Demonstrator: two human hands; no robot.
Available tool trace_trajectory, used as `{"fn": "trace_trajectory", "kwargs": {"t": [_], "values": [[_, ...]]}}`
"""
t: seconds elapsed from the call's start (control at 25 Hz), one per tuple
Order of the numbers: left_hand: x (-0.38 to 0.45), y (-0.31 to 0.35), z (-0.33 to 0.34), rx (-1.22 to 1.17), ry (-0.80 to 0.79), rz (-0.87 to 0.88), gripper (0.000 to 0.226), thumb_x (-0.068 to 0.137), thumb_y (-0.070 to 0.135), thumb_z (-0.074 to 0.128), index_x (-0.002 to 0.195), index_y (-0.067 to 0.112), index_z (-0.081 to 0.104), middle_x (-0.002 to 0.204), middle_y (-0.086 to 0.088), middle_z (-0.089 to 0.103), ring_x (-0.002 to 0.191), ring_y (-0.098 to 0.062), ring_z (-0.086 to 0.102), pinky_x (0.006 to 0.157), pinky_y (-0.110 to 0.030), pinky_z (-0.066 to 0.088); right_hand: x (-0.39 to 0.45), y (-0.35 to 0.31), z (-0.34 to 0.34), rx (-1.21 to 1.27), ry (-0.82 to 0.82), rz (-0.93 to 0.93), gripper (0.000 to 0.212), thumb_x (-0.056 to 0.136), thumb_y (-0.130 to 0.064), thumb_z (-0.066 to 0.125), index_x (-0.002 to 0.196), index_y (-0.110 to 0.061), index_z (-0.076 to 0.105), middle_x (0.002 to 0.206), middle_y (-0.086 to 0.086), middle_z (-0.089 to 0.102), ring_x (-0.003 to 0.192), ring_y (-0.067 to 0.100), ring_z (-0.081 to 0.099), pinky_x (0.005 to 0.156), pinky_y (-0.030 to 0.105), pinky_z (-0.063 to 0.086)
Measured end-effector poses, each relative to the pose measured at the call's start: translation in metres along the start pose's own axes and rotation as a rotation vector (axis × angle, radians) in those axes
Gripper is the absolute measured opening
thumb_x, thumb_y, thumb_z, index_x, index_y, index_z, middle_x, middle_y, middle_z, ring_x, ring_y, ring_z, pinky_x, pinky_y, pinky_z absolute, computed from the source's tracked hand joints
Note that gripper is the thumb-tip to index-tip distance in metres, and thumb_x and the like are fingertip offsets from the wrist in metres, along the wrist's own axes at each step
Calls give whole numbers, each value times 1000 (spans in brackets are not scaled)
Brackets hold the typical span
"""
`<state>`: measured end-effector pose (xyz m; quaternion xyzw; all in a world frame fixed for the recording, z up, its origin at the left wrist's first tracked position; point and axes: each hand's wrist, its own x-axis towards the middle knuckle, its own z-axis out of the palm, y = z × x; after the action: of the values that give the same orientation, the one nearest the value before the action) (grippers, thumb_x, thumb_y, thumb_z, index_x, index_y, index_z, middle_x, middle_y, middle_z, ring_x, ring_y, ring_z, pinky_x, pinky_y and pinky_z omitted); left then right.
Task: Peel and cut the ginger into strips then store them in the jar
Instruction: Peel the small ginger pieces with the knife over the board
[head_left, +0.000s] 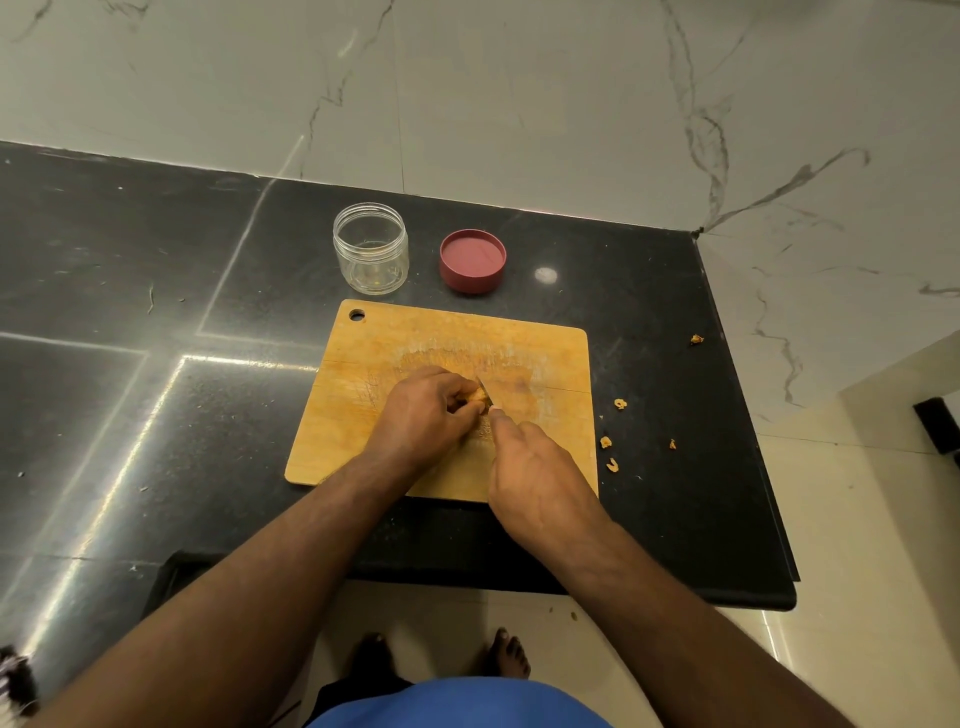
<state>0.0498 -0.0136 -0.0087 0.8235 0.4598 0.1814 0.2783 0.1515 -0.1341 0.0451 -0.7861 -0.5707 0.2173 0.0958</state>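
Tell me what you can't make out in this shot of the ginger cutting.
All from the head view:
- Ginger: mostly covered by the left hand; its size and any cut strips can't be judged.
- Knife: only a sliver of blade shows; the handle is hidden inside the right hand.
- Jar: a small yellowish speck at the bottom, too small to identify.
- Scraps beside the cutting board: too small to identify.

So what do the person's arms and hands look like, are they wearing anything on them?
Both arms are bare up to the frame edge: no sleeves, gloves, watch or rings show. The left hand and right hand are bare too. Below them show something blue worn at the waist and bare feet.
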Motion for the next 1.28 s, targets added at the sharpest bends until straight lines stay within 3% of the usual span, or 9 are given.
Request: {"fn": "trace_trajectory", "kwargs": {"t": [0.44,0.72,0.84,0.96,1.08,1.12,1.2,1.28], "values": [[2,1,-1,6,-16,-11,28,91,34,70,113,17,74,102,5,66,87,-6,53,70,-16,35,-8,4,7,33,-31,19,60,100,-10,33,156,-22,17,133,8,48,110,28,56,89,37,47],[1,2,-4,3,-32,-26,33,91,33,71,120,16,72,102,6,63,88,-7,55,74,-19,39,-29,17,15,78,24,37,57,101,-14,33,156,-27,21,118,1,52,91,18,56,71,29,45],[1,4,-5,2,-41,-41,34,91,34,71,121,18,71,101,8,60,89,-7,55,73,-19,39,-38,23,14,66,41,40,56,102,-17,35,156,-28,23,115,-3,52,88,12,56,72,26,49],[1,3,-6,1,-67,-54,36,92,36,70,124,20,69,104,10,59,92,-6,54,76,-19,40,-41,30,1,154,76,83,51,103,-22,38,153,-29,31,124,-4,56,95,6,57,76,18,47],[1,1,-8,13,-102,-49,40,92,37,70,129,23,66,111,9,61,96,-6,53,79,-21,39,-42,35,-13,392,74,105,47,102,-20,42,147,-31,42,110,-5,63,67,-5,49,57,9,35],[0,0,-8,10,-113,-49,42,92,37,70,131,24,65,113,9,61,97,-6,53,79,-21,39,-42,36,-16,414,94,92,47,102,-19,42,147,-31,43,110,-5,63,66,-6,45,57,9,32],[-1,0,-8,1,-118,-49,43,92,35,70,133,25,63,117,8,62,98,-5,55,79,-20,40,-42,34,-19,375,120,49,48,102,-19,41,149,-29,39,127,-1,61,80,-6,44,66,9,34],[-2,0,-8,-22,-98,-52,40,91,34,71,130,24,65,116,6,64,97,-6,58,79,-20,44,-41,28,-19,321,114,21,50,103,-20,39,152,-29,33,142,-3,51,105,-1,47,85,15,43]]}}
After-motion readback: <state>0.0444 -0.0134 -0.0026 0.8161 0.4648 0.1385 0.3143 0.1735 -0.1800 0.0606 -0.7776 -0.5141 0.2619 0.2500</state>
